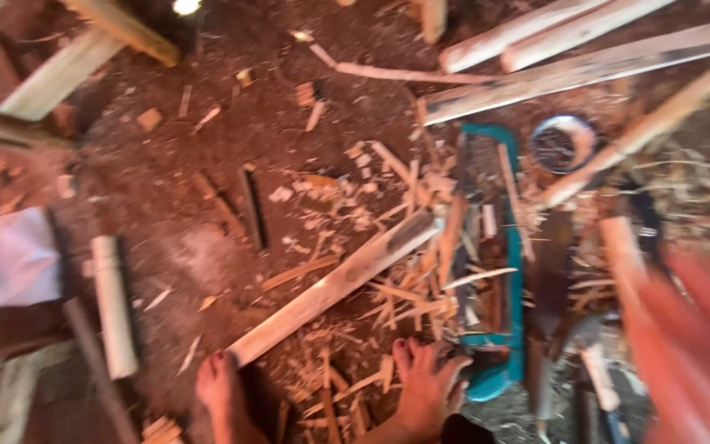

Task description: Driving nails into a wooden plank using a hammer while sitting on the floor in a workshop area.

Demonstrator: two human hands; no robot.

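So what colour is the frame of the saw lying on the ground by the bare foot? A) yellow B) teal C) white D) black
B: the saw frame looks teal, lying among pale wood chips on the reddish dirt ground, with its lower end beside the bare foot.

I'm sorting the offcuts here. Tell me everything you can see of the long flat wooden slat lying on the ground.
The slat is a long, flat strip of pale bare wood with straight edges. It lies flat and diagonal on the reddish dirt ground, its near end by the bare foot, its far end darker among wood chips. No hand touches it.
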